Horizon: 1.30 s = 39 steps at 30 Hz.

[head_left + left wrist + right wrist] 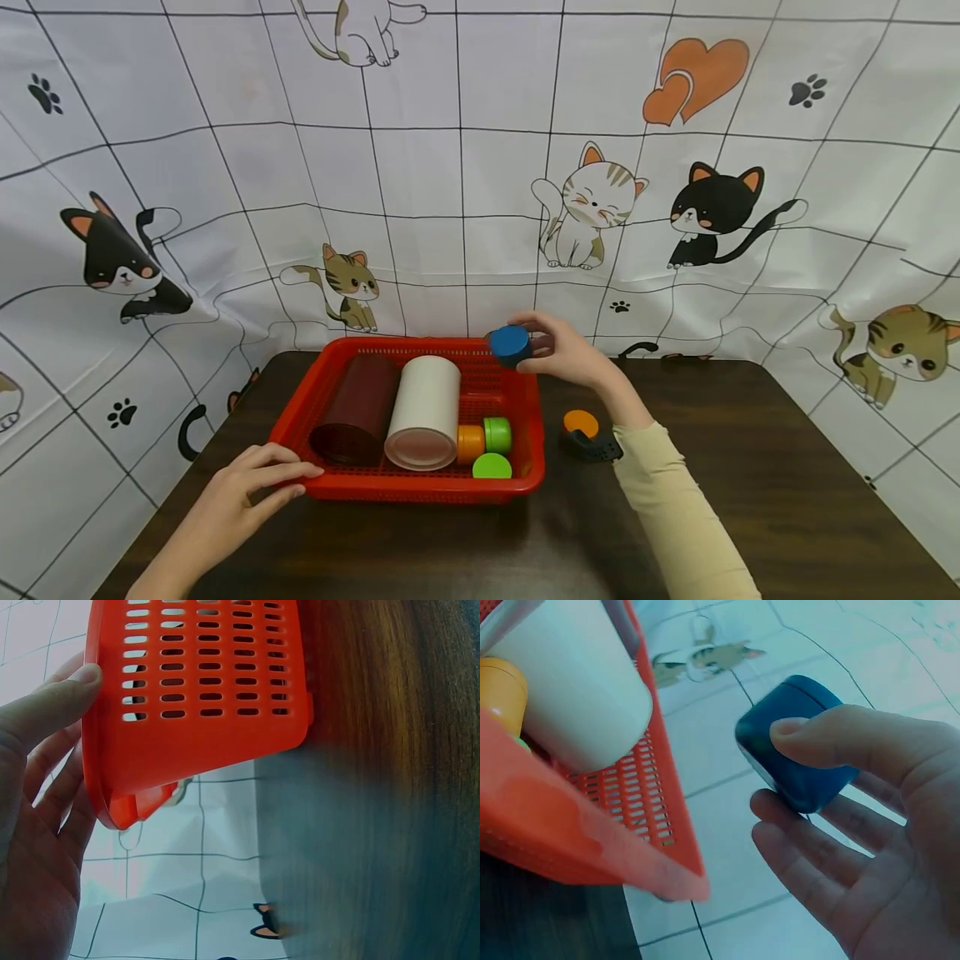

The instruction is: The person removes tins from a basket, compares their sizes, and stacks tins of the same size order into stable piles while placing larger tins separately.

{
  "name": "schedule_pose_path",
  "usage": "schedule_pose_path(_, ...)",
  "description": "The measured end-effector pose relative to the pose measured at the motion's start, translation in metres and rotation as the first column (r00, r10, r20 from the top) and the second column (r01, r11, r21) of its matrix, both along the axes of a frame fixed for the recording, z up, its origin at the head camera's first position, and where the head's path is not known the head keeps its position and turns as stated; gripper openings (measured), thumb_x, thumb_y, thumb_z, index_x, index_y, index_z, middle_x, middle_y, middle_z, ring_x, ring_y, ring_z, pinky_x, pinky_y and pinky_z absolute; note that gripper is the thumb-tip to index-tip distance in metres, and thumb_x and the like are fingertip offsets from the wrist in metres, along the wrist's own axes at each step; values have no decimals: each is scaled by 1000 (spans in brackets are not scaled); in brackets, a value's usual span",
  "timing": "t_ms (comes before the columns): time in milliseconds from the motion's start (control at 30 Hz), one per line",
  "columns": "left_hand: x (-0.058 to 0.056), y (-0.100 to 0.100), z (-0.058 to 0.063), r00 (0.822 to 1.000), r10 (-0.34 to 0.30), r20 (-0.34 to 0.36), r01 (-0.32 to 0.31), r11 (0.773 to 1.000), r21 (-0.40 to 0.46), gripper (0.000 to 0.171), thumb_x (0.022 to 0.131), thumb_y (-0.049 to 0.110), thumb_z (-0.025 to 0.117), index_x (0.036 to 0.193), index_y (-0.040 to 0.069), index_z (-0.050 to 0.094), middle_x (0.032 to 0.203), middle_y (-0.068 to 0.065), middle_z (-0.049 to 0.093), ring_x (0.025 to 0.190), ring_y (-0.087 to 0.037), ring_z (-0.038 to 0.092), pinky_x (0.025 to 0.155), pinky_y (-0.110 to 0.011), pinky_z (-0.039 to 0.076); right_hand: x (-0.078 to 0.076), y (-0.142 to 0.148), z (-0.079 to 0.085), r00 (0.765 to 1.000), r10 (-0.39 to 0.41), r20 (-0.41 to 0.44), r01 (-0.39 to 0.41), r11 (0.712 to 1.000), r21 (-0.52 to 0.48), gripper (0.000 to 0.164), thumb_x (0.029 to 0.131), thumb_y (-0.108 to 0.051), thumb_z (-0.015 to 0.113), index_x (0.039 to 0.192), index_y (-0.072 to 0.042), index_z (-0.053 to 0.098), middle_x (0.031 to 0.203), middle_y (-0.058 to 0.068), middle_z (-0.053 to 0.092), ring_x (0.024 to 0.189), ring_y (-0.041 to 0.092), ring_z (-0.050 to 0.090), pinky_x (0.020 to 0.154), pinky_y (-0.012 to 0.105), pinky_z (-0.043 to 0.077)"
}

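My left hand (243, 500) grips the front left corner of a red plastic basket (420, 487); in the left wrist view the thumb lies outside the rim and the fingers behind it. Above the basket's back right corner, my right hand (562, 350) holds a small blue jar (510, 343) between thumb and fingers. Inside the basket lie a dark brown cylinder (360, 408) and a white cylinder (426, 408). Beside them are an orange jar (470, 444), a green jar (497, 435) and another green-topped one (492, 467).
On the dark wooden table (720, 500), right of the basket, is an orange round-topped thing (581, 423), partly hidden by a black device (596, 448) by the right wrist. A white sheet (495, 175) with cat drawings hangs behind and at the sides.
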<state>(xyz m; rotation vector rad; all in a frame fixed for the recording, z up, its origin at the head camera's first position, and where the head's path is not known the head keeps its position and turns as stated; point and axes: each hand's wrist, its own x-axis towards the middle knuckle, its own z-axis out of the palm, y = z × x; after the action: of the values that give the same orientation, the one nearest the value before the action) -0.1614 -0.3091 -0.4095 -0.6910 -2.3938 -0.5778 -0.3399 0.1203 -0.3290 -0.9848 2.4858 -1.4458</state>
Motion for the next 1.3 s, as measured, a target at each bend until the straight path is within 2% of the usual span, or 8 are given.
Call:
schedule_pose_path(133, -1, 0, 0, 1000, -12, -5, 12, 1000, 4, 51, 64, 1, 87, 102, 33, 76, 98, 17, 63, 92, 5, 50, 78, -7, 39, 7, 17, -4, 997, -65, 28, 67, 996, -66, 65, 86, -2, 74, 142, -9, 43, 139, 20, 52, 121, 37, 61, 102, 50, 49)
schedule_pose_path(333, 1, 2, 0, 1000, 0, 1, 0, 1000, 2, 52, 63, 0, 86, 102, 34, 75, 98, 19, 62, 92, 6, 50, 78, -6, 39, 15, 38, -11, 986, -164, 21, 165, 984, -70, 75, 87, -5, 73, 151, -21, 38, 144, 18, 48, 125, 37, 59, 106, 52, 45)
schedule_pose_path(633, 1, 2, 0, 1000, 6, 5, -6, 1000, 9, 52, 63, 0, 87, 102, 34, 76, 98, 19, 62, 92, 7, 48, 76, -7, 39, 26, 59, -30, 975, -223, 7, 223, 973, -67, 64, 86, -4, 74, 143, -10, 46, 140, 19, 50, 122, 40, 59, 100, 51, 51)
schedule_pose_path(933, 1, 2, 0, 1000, -4, -9, 4, 1000, 7, 52, 63, 0, 87, 102, 33, 76, 98, 18, 62, 92, 6, 48, 76, -8, 39, 31, 77, -49, 952, -305, -29, 306, 951, 49, 64, 83, -11, 79, 140, -11, 50, 134, 19, 57, 120, 39, 59, 98, 51, 52)
schedule_pose_path(1200, 0, 2, 0, 1000, 6, 0, -6, 1000, 10, 52, 63, 0, 87, 102, 34, 76, 98, 19, 62, 93, 8, 47, 77, -7, 38, 36, 86, -60, 950, -311, -28, 312, 944, 110, 60, 83, -14, 80, 137, -11, 53, 128, 19, 62, 114, 35, 62, 90, 45, 55)
schedule_pose_path(1300, 0, 3, 1, 1000, 11, 0, -11, 1000, 11, 52, 63, 0, 87, 102, 34, 76, 98, 19, 62, 93, 8, 46, 77, -8, 38, 37, 88, -63, 950, -311, -20, 311, 942, 129, 58, 83, -14, 79, 135, -10, 54, 128, 19, 63, 115, 35, 62, 91, 46, 55)
